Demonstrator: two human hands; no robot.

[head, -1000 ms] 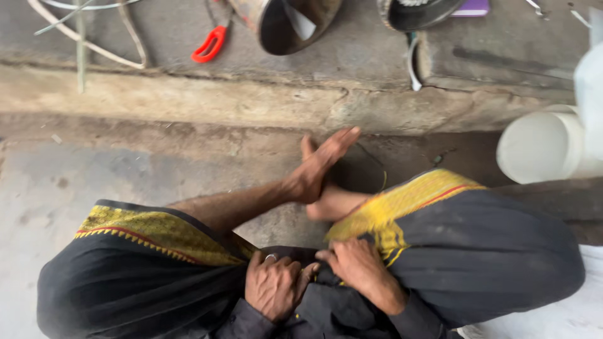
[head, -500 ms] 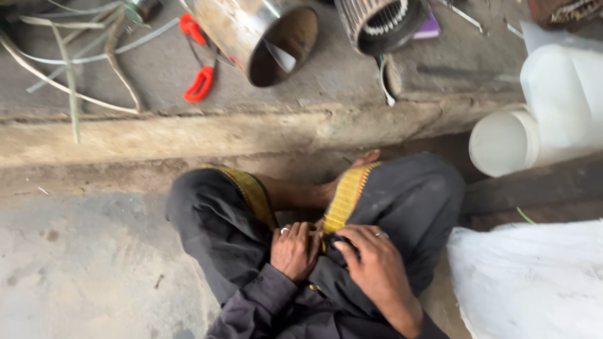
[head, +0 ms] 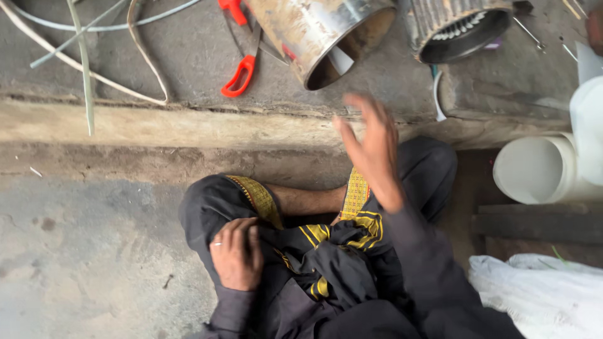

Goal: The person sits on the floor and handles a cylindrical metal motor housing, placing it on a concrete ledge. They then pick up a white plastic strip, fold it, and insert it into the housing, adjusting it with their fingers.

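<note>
Bearing surface, as I see it from the head view: a concrete floor (head: 81, 263) with a raised concrete step (head: 188, 63) beyond a worn edge. On the step I count red-handled scissors (head: 242, 69), a rusty metal cylinder (head: 314, 31) lying on its side, a ribbed metal housing (head: 458, 25), and loose pale cables (head: 88, 56). A white bucket (head: 534, 169) lies lower right.

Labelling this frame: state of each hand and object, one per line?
left hand: resting on dark cloth over the knee, holding nothing
right hand: raised, open, fingers spread, blurred
metal cylinder: lying on its side, open end towards camera
red-handled scissors: lying flat on the ledge, partly hidden
white bucket: tipped on its side
</note>
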